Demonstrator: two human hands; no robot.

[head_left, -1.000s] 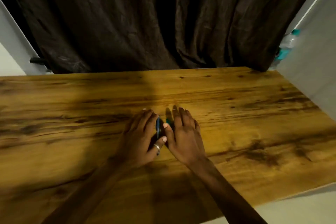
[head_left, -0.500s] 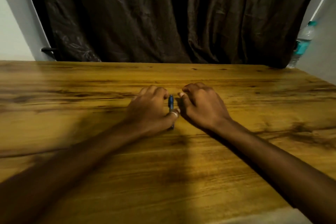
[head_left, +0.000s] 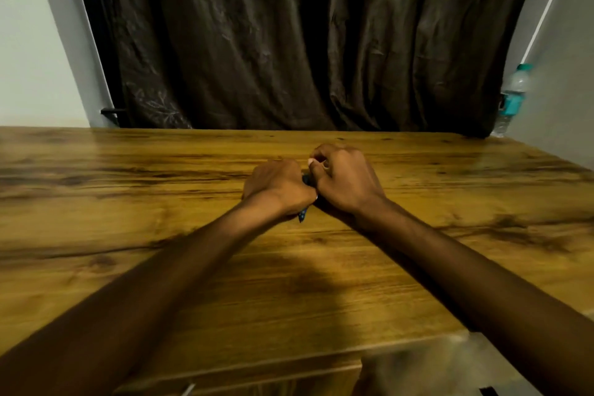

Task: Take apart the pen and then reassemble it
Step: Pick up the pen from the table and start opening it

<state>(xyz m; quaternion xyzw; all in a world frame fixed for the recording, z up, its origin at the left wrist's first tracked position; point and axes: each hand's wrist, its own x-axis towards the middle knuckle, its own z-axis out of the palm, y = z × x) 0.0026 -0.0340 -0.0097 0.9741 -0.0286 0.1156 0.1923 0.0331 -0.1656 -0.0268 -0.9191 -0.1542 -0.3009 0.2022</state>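
Note:
A blue pen [head_left: 303, 215] is mostly hidden between my two hands above the wooden table [head_left: 160, 235]; only its near tip shows below my left hand, and a dark bit shows between the hands. My left hand [head_left: 278, 185] is closed around the pen's lower part. My right hand [head_left: 345, 178] is curled right beside it, its fingers closed at the pen's far end, which is hidden. The two hands touch each other.
A dark brown curtain [head_left: 305, 42] hangs behind the table's far edge. A clear water bottle with a teal label [head_left: 512, 96] stands at the far right by the wall. The table's near edge runs across the bottom of the view.
Both hands have lifted the pen off the table and closed into fists around it. The camera has tilted, so the hands sit farther away in the view.

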